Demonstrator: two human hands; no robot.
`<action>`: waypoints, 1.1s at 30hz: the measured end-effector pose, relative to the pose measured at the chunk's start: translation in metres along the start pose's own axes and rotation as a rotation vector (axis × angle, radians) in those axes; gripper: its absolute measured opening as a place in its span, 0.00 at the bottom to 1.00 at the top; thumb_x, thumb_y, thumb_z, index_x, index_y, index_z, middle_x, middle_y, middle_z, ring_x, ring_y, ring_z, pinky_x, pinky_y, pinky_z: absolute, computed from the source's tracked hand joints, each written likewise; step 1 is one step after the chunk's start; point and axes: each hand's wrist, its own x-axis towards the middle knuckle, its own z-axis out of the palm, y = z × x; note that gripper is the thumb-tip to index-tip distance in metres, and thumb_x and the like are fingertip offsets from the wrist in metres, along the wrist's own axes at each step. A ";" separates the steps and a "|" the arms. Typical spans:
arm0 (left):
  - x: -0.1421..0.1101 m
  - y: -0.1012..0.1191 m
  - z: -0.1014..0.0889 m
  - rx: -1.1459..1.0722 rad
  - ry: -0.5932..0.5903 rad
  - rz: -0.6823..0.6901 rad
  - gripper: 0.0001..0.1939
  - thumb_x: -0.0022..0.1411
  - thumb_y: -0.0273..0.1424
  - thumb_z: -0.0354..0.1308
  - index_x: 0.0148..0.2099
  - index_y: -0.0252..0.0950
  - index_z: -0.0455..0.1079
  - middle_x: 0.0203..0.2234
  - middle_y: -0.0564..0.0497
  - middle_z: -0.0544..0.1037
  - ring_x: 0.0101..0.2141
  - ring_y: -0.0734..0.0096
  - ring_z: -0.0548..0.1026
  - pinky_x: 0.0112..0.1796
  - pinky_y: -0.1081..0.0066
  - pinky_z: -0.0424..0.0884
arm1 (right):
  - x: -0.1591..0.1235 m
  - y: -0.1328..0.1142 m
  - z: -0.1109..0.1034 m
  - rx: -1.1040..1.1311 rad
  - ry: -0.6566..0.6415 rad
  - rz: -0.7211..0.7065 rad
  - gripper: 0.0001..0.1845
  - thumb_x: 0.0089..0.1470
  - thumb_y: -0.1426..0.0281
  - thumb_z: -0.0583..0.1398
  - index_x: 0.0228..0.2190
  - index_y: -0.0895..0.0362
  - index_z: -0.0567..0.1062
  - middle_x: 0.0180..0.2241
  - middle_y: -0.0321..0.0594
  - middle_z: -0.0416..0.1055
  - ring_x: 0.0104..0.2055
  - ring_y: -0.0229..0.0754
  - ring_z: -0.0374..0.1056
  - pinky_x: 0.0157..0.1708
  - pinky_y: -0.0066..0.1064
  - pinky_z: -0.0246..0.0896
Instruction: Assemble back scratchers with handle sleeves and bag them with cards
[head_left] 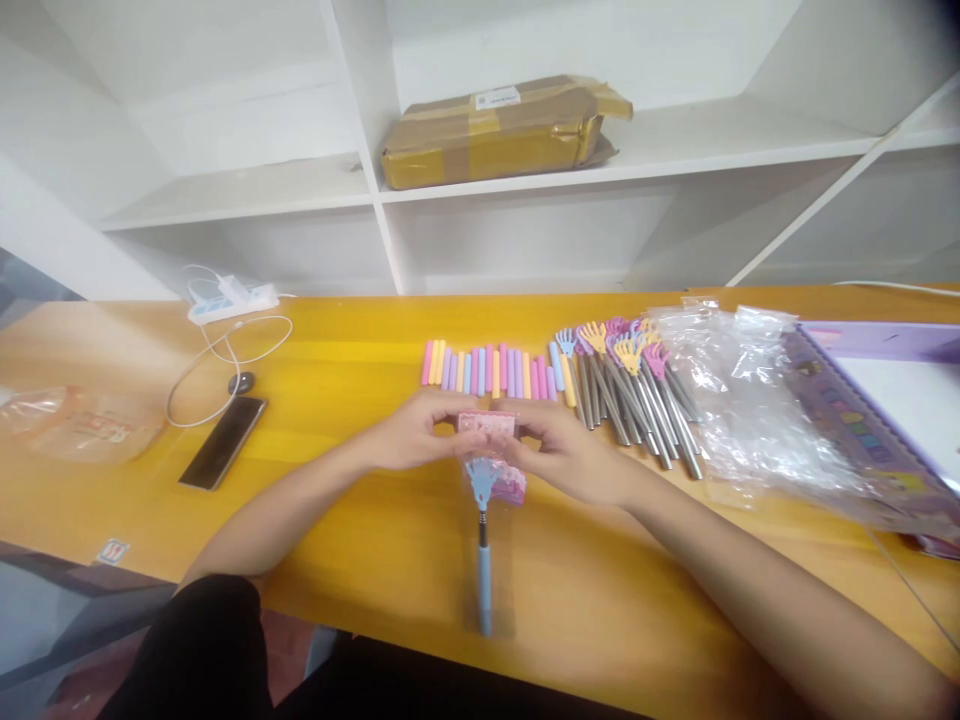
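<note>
Near the table's front edge lies a blue telescopic back scratcher (484, 575), seemingly inside a clear bag, its claw end towards my hands. Both hands grip a pink printed card (486, 424) at the top of that bag. My left hand (427, 430) pinches the card's left side, thumb in front. From the right, my right hand (566, 450) holds the other side, its thumb lying across the front. More pink printed pieces (510, 484) show just below my fingers, partly covered. Behind my hands stands a row of coloured handle tubes (491, 370) in pink, yellow, purple and blue.
Right of the tubes is a pile of back scratchers (637, 390) with metal rods. Clear plastic bags (750, 400) and a purple box (862, 430) lie further right. On the left are a phone (223, 443), cable and power strip (234, 302). A taped parcel (495, 135) sits on the shelf.
</note>
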 end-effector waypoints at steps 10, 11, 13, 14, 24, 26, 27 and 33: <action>-0.001 -0.006 0.000 0.002 -0.008 0.030 0.14 0.73 0.39 0.61 0.36 0.34 0.71 0.29 0.53 0.73 0.31 0.73 0.69 0.35 0.72 0.65 | -0.002 0.007 -0.010 0.046 -0.105 0.001 0.08 0.66 0.73 0.54 0.33 0.56 0.69 0.33 0.36 0.70 0.35 0.36 0.64 0.37 0.30 0.62; -0.001 -0.006 0.001 0.031 0.003 0.031 0.15 0.73 0.39 0.61 0.36 0.34 0.71 0.29 0.53 0.72 0.31 0.73 0.68 0.35 0.72 0.64 | -0.003 0.008 -0.012 0.053 -0.107 0.014 0.09 0.66 0.72 0.53 0.32 0.56 0.69 0.33 0.36 0.69 0.35 0.36 0.64 0.37 0.30 0.62; -0.001 -0.006 0.002 0.089 0.039 0.028 0.15 0.73 0.38 0.59 0.35 0.35 0.69 0.28 0.54 0.70 0.31 0.74 0.67 0.35 0.72 0.63 | -0.003 0.010 -0.013 0.076 -0.090 0.024 0.10 0.67 0.70 0.52 0.32 0.56 0.69 0.33 0.37 0.68 0.35 0.36 0.64 0.37 0.30 0.61; -0.001 -0.004 0.003 0.108 0.057 0.024 0.15 0.73 0.38 0.59 0.34 0.35 0.68 0.27 0.55 0.68 0.30 0.74 0.66 0.34 0.72 0.62 | -0.004 0.010 -0.013 0.087 -0.078 0.024 0.11 0.69 0.68 0.52 0.33 0.56 0.69 0.33 0.37 0.68 0.35 0.37 0.64 0.37 0.31 0.61; 0.000 -0.004 0.012 0.080 0.156 -0.029 0.14 0.70 0.38 0.63 0.34 0.35 0.71 0.26 0.56 0.69 0.29 0.75 0.66 0.33 0.73 0.62 | -0.001 0.006 -0.002 -0.035 -0.016 0.012 0.17 0.74 0.59 0.53 0.37 0.57 0.73 0.34 0.37 0.71 0.34 0.36 0.65 0.36 0.29 0.60; -0.001 -0.006 0.012 0.034 0.133 -0.046 0.14 0.70 0.37 0.62 0.34 0.34 0.71 0.26 0.56 0.68 0.29 0.75 0.65 0.33 0.73 0.62 | -0.001 0.007 -0.003 -0.020 -0.024 0.006 0.17 0.74 0.60 0.53 0.37 0.57 0.73 0.33 0.37 0.71 0.34 0.35 0.65 0.36 0.29 0.60; -0.001 -0.007 0.011 0.013 0.119 -0.050 0.14 0.71 0.37 0.61 0.34 0.34 0.71 0.26 0.56 0.68 0.29 0.75 0.65 0.33 0.73 0.62 | -0.001 0.007 -0.003 -0.015 -0.026 0.000 0.17 0.74 0.61 0.53 0.37 0.57 0.73 0.33 0.37 0.71 0.34 0.35 0.65 0.36 0.29 0.60; 0.001 -0.003 0.005 -0.041 0.054 -0.038 0.14 0.71 0.38 0.60 0.36 0.34 0.73 0.27 0.53 0.72 0.30 0.73 0.69 0.34 0.73 0.65 | 0.000 0.012 -0.004 0.010 -0.027 -0.020 0.17 0.74 0.61 0.54 0.36 0.57 0.74 0.32 0.36 0.70 0.34 0.34 0.64 0.36 0.30 0.59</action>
